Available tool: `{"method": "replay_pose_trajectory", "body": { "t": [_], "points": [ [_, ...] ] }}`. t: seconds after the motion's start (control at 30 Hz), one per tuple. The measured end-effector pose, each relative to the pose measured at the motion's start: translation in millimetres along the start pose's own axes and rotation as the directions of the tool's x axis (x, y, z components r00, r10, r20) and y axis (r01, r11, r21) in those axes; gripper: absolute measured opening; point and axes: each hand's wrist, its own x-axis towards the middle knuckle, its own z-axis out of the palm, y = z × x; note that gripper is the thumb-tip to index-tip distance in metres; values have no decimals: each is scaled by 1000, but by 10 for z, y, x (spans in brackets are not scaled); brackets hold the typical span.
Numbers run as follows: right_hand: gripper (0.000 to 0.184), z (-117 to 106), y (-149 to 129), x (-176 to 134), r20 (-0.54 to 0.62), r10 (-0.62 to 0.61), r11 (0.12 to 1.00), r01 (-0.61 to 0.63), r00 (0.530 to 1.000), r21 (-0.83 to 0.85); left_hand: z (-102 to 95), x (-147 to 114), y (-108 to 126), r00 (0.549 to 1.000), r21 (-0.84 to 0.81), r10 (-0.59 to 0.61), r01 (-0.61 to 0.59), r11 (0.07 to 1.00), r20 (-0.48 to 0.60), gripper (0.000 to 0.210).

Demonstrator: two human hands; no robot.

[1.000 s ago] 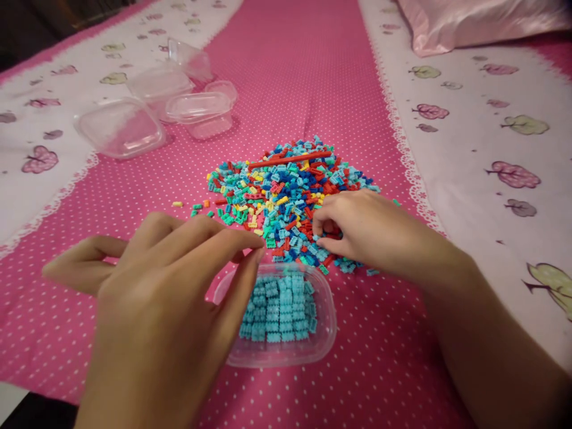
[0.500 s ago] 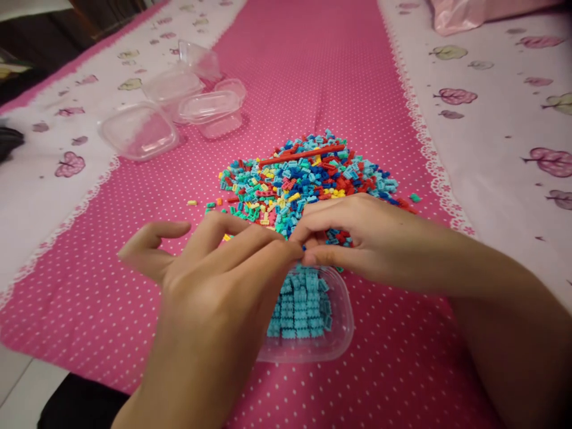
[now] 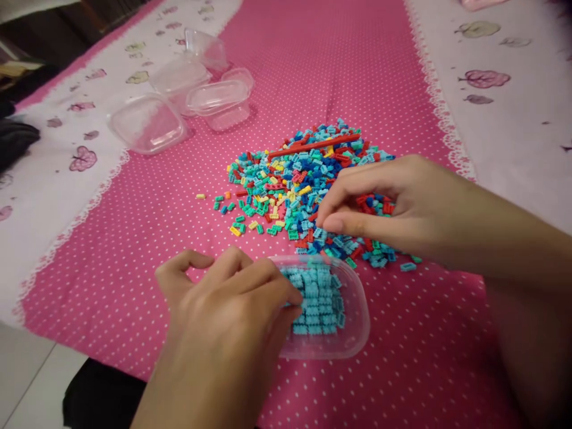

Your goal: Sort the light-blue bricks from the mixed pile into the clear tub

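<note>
My left hand (image 3: 227, 310) hangs over the left side of a clear plastic container (image 3: 355, 333), its thumb and index finger close together above the bricks. Rows of light-blue toy building bricks (image 3: 315, 301) lie packed inside. At the front of a mixed heap of small building bricks (image 3: 286, 179), my right hand (image 3: 393, 208) has its thumb and index fingertips pinched together. Anything between the fingertips of either hand is hidden or too small to make out.
A long red stick (image 3: 315, 146) lies across the heap. Several clear plastic containers (image 3: 149, 125) stand at the back left. Loose bricks (image 3: 236, 229) are scattered left of the heap on the pink dotted tablecloth (image 3: 179, 196).
My hands were together at the fingertips above the container and have separated. The left came down and toward me over the light-blue bricks; the right went rightward to the heap. The view shifted slightly.
</note>
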Motion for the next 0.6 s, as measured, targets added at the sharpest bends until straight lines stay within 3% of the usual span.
{"method": "replay_pose_trajectory", "body": {
  "t": [0.33,0.6],
  "points": [
    [22,30,-33,-6,-68,-27,999,25,997,-26,81,88,116,987,134,-131,119,984,91,18],
    [20,35,-34,-4,-53,-18,999,16,998,-32,82,86,105,991,123,-107,96,988,80,23]
  ]
}}
